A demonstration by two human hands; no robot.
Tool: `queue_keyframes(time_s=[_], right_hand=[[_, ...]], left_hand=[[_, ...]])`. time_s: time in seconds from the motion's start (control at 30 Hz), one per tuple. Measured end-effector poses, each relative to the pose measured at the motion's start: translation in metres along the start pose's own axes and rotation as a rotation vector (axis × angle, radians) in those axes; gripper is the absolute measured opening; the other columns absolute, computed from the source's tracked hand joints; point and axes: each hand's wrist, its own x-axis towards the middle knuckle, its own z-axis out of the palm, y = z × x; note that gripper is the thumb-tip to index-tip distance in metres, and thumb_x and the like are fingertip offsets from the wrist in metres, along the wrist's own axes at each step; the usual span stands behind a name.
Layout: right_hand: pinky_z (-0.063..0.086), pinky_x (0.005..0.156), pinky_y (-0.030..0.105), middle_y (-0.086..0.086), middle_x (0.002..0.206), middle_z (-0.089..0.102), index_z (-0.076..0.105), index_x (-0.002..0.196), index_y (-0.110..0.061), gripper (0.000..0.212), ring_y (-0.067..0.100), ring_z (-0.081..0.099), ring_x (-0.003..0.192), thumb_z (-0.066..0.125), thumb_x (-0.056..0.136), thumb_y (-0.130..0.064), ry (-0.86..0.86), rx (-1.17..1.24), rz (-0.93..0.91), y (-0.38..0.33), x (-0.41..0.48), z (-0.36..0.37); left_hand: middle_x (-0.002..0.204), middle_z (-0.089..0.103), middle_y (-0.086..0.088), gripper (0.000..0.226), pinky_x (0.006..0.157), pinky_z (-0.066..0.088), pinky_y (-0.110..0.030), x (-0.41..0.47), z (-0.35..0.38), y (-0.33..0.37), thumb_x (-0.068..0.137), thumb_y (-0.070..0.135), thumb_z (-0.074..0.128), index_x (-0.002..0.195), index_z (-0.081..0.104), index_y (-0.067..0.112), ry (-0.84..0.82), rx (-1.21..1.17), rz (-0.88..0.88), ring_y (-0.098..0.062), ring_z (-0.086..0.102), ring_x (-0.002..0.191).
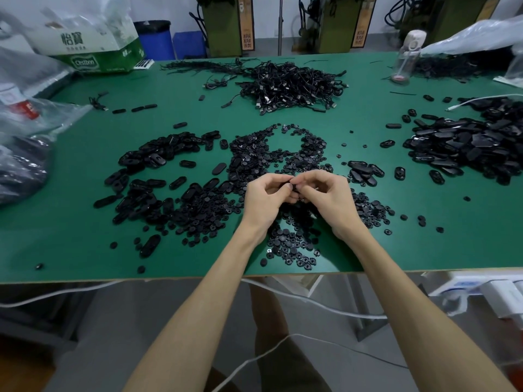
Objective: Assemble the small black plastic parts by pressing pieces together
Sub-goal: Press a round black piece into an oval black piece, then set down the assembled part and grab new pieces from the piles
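- Our left hand [267, 195] and right hand [328, 193] meet fingertip to fingertip just above the table [85, 222]. Both have their fingers curled in, pinching a small black piece [295, 189]. Most of it is hidden, so we cannot tell whether one part or two sit in the pinch.
- If the halves are askew when we squeeze, we judge they may jam or seat only part-way.
- So small a piece could spring out of the pinch and drop into the round discs [283, 149] spread beneath, lost among look-alikes.
- Our wrists hang over loose discs near the table's front edge, and a careless sweep could knock some off.
- The oval shells [158, 162] lie to the left and the bigger heap [467, 145] well to the right. Dropping a piece in the wrong pile would spoil the sorting.
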Motion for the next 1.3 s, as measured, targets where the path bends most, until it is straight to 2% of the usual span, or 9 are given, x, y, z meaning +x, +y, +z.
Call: queue_keyframes(time_s=[0.3, 0.43, 0.63, 0.77, 0.9, 0.97, 1.03, 1.13, 1.3], right_hand=[[0.058, 0.075, 0.026, 0.003, 0.096, 0.078, 0.080, 0.097, -0.016, 0.023, 0.020, 0.076, 0.084, 0.062, 0.093, -0.003, 0.079, 0.127, 0.057, -0.003, 0.000, -0.003], [0.058, 0.078, 0.027, 0.001, 0.099, 0.077, 0.080, 0.101, -0.024, 0.027, 0.016, 0.073, 0.088, 0.063, 0.093, -0.005, 0.118, 0.110, 0.078, -0.003, -0.001, -0.003], [0.057, 0.095, 0.032, 0.007, 0.124, 0.068, 0.066, 0.132, -0.021, 0.039, 0.013, 0.068, 0.110, 0.060, 0.097, -0.006, 0.235, 0.137, 0.135, -0.003, 0.001, -0.005], [0.052, 0.104, 0.033, 0.006, 0.134, 0.060, 0.052, 0.145, -0.022, 0.051, 0.011, 0.062, 0.121, 0.059, 0.097, -0.007, 0.340, 0.202, 0.229, -0.002, 0.002, -0.007], [0.050, 0.092, 0.020, 0.003, 0.143, 0.052, 0.044, 0.152, -0.021, 0.059, 0.003, 0.056, 0.125, 0.061, 0.097, -0.010, 0.371, 0.193, 0.270, -0.003, 0.004, -0.008], [0.050, 0.088, 0.018, 0.005, 0.143, 0.052, 0.041, 0.154, -0.019, 0.062, 0.006, 0.056, 0.125, 0.061, 0.096, -0.011, 0.389, 0.192, 0.292, -0.006, 0.008, -0.012], [0.052, 0.103, 0.032, 0.005, 0.137, 0.055, 0.037, 0.156, -0.013, 0.066, 0.015, 0.058, 0.125, 0.061, 0.095, -0.011, 0.439, 0.221, 0.325, -0.011, 0.014, -0.019], [0.049, 0.108, 0.049, 0.000, 0.115, 0.061, 0.032, 0.159, -0.008, 0.069, 0.035, 0.059, 0.124, 0.058, 0.095, -0.011, 0.470, 0.201, 0.400, -0.017, 0.023, -0.034], [0.043, 0.111, 0.040, 0.021, 0.140, 0.055, 0.026, 0.158, 0.003, 0.069, 0.032, 0.059, 0.128, 0.056, 0.097, -0.006, 0.452, 0.179, 0.498, -0.016, 0.026, -0.053]], left_hand=[[0.100, 0.077, -0.012, 0.020, 0.080, 0.064, -0.035, 0.002, 0.006, 0.006, 0.100, 0.000, 0.061, 0.117, 0.072, 0.001, -0.029, 0.110, 0.031, -0.020, 0.077, 0.090], [0.102, 0.075, -0.007, 0.020, 0.080, 0.063, -0.030, 0.005, 0.003, 0.011, 0.101, 0.003, 0.060, 0.117, 0.071, 0.005, 0.006, 0.221, 0.062, -0.019, 0.075, 0.093], [0.118, 0.070, -0.005, 0.026, 0.095, 0.057, -0.030, 0.025, -0.024, 0.029, 0.103, 0.002, 0.054, 0.123, 0.067, 0.010, 0.038, 0.509, 0.082, -0.015, 0.068, 0.103], [0.129, 0.066, -0.009, 0.032, 0.100, 0.045, -0.020, 0.041, -0.062, 0.036, 0.102, -0.005, 0.049, 0.127, 0.065, 0.007, 0.091, 0.768, 0.040, -0.012, 0.060, 0.108], [0.136, 0.060, -0.019, 0.040, 0.108, 0.048, -0.040, 0.052, -0.110, 0.035, 0.097, -0.012, 0.051, 0.133, 0.061, 0.001, 0.144, 1.115, -0.068, -0.029, 0.059, 0.121], [0.130, 0.056, -0.027, 0.031, 0.101, 0.049, -0.049, 0.053, -0.132, 0.037, 0.095, -0.012, 0.051, 0.123, 0.061, -0.005, 0.150, 1.308, -0.111, -0.041, 0.054, 0.120], [0.121, 0.053, -0.031, 0.007, 0.093, 0.045, -0.052, 0.051, -0.148, 0.041, 0.095, -0.008, 0.053, 0.093, 0.057, -0.003, 0.123, 1.442, -0.215, -0.045, 0.051, 0.114], [0.115, 0.055, -0.030, 0.032, 0.094, 0.046, -0.053, 0.050, -0.162, 0.040, 0.099, 0.000, 0.055, 0.071, 0.043, 0.006, 0.062, 1.483, -0.299, -0.045, 0.052, 0.110], [0.075, 0.050, -0.016, 0.040, 0.076, 0.047, -0.047, 0.050, -0.166, 0.030, 0.096, -0.005, 0.060, 0.062, 0.042, 0.007, 0.101, 1.576, -0.132, -0.039, 0.055, 0.084]])
